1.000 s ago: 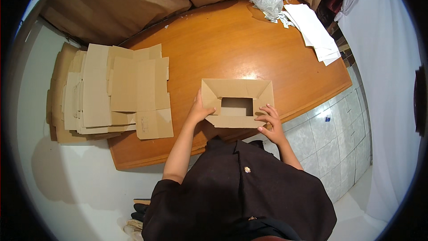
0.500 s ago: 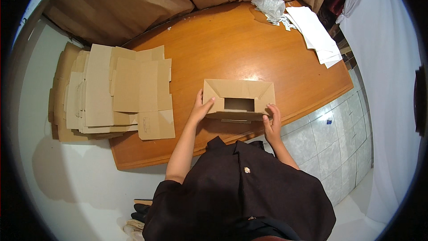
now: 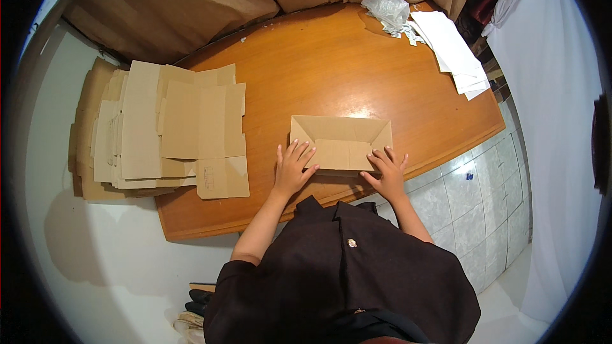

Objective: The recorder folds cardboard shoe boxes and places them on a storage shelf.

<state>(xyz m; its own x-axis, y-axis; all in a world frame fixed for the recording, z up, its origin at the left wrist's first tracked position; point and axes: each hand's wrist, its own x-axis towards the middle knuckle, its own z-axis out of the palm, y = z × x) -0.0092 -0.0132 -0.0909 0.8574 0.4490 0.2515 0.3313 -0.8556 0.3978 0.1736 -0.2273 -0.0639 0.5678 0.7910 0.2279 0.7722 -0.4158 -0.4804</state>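
A brown cardboard box (image 3: pixel 342 125) stands at the table's near edge in front of me, its upper side facing up at me. A flat cardboard panel (image 3: pixel 342 155) shows within its near part. My left hand (image 3: pixel 293 167) rests on the box's near left corner, fingers spread and thumb along the near edge. Over the near right corner lies my right hand (image 3: pixel 387 172), its fingers also apart and thumb against the near side. Both hands touch the cardboard without wrapping round it. The box's underside is hidden.
Flattened cardboard boxes (image 3: pixel 178 114) lie in a stack at the table's left end. White paper sheets (image 3: pixel 454 51) and a crumpled clear plastic bag (image 3: pixel 387 7) are at the far right. A brown curtain (image 3: pixel 191 0) hangs behind the wooden table (image 3: pixel 287 70).
Both hands have moved from the box's sides onto its near corners, fingers spreading. The dark rectangular opening no longer shows; a light cardboard panel shows there instead.
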